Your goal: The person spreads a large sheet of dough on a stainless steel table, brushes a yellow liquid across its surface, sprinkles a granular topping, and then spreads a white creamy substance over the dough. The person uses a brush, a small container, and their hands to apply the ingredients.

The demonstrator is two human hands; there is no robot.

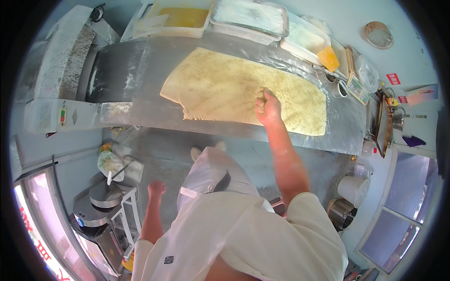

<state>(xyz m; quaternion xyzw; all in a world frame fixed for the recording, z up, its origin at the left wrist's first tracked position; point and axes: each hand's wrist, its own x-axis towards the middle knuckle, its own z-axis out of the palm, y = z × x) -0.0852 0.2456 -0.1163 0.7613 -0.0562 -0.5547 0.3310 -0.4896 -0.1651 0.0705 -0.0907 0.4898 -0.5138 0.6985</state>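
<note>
A wide sheet of rolled dough (218, 80) lies on the steel worktable, coated with a yellowish, speckled layer that is denser towards the right end. Its near left edge is ragged, and its left end looks smooth and pale. Over the right half of the sheet is my right hand (268, 106), its fingers curled in; whether something is held inside the fist, or whether it touches the dough, I cannot tell. My left hand (156, 188) hangs low at my left side, away from the table, with the fingers curled and nothing visible in it.
A dough sheeter (63, 66) with a dark belt stands at the table's left end. Along the back are a tub of yellow liquid (186, 17), a tray of white flour (249, 17), a yellow scraper (328, 59) and a metal cup (340, 89). A round griddle machine (95, 207) is lower left.
</note>
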